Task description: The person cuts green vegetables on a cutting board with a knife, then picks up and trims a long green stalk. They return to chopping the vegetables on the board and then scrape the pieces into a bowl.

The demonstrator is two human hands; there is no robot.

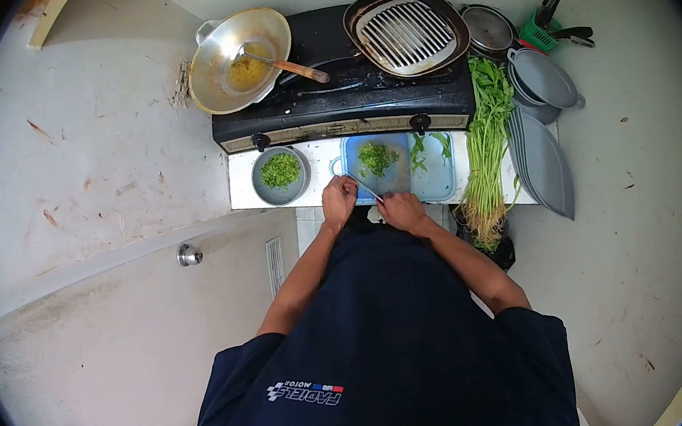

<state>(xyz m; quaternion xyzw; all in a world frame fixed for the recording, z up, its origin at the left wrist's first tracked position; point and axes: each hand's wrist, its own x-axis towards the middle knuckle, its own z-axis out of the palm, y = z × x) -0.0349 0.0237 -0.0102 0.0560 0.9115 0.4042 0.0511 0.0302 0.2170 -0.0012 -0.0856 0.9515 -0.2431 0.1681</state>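
My right hand (401, 211) is closed around the handle of a knife (367, 188) at the near edge of a blue cutting board (400, 180). The blade slants up and left toward my left hand (340, 200). That hand's fingers are pinched together by the blade's tip, at the board's left corner; whether they grip the blade or something small is hidden. Chopped green leaves (374, 158) lie heaped on the board just beyond the knife. A few loose leaves (418, 151) are on its right part. Left of the board, a grey bowl (259, 190) holds more chopped greens (280, 170).
Behind the board stands a black gas stove (322, 115). It carries a wok (218, 68) with a wooden-handled ladle (292, 67), and a grill pan (408, 35). To the right are a bunch of leafy greens (488, 148), grey plates (542, 163) and a green utensil basket (538, 34).
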